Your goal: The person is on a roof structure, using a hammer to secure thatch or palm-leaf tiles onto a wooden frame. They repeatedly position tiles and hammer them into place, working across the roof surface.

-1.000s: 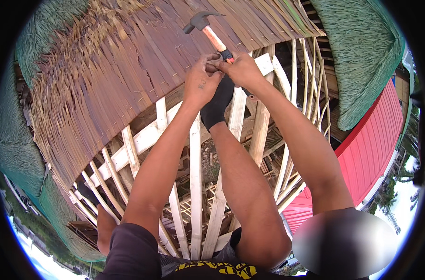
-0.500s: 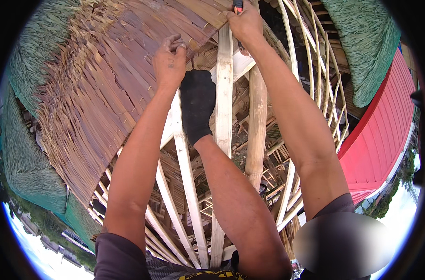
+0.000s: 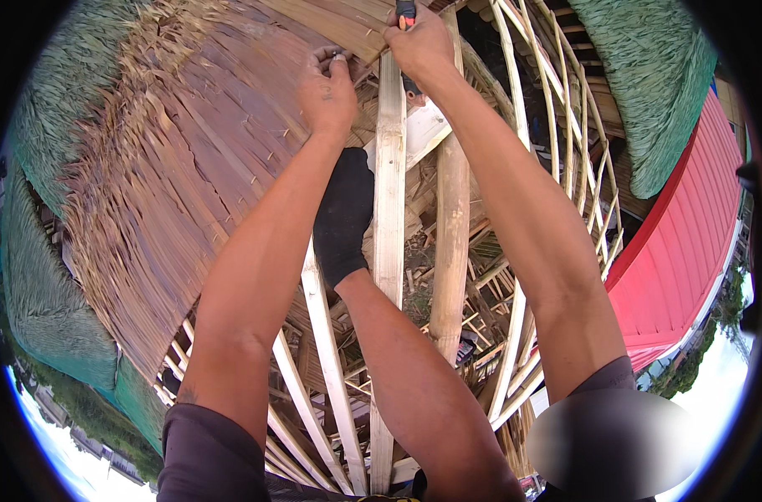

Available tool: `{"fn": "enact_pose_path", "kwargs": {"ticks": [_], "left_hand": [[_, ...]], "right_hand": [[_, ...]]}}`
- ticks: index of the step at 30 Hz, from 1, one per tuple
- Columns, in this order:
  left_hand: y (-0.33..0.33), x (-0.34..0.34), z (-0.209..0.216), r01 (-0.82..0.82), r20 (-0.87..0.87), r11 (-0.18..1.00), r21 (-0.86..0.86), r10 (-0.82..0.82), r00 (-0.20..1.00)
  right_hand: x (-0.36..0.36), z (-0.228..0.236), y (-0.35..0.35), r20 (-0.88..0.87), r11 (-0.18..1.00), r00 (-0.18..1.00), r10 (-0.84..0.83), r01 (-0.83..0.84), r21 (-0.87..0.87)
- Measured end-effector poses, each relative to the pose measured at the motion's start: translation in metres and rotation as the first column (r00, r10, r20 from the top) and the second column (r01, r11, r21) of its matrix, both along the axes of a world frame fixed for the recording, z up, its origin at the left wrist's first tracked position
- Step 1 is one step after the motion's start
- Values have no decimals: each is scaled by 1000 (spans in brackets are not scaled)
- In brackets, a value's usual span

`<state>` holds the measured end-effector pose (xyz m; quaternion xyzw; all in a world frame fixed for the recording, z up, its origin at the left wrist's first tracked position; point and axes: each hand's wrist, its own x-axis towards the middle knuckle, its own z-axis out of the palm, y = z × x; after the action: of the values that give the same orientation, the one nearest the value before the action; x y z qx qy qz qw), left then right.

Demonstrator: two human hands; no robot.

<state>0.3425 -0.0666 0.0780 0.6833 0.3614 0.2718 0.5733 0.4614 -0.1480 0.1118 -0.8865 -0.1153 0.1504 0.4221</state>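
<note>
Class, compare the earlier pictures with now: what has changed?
The left hand and right hand, close together earlier, have moved apart and higher in the picture; the hammer has risen too, its head leaving view. The right hand still grips it.

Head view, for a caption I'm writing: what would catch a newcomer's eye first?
Probably the red ribbed roof on the right, then the brown thatch at upper left. Next, the black-covered foot near the middle, beside a pale beam. At the top, the right hand grips a tool handle.

Right fingers (image 3: pixel 394 35) grip handle (image 3: pixel 406 12); left fingers (image 3: pixel 339 70) near thatch (image 3: pixel 218 125).
</note>
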Motion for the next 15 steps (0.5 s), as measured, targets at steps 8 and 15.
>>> {"fn": "enact_pose_path", "kwargs": {"ticks": [8,15], "left_hand": [[-5,-14,11,-78,160,990,-115,96,982],[-23,9,-42,124,-149,991,-44,-129,980]], "right_hand": [[-2,28,1,37,992,996,82,-85,94],[23,-72,-24,-286,967,939,-192,130,-221]]}}
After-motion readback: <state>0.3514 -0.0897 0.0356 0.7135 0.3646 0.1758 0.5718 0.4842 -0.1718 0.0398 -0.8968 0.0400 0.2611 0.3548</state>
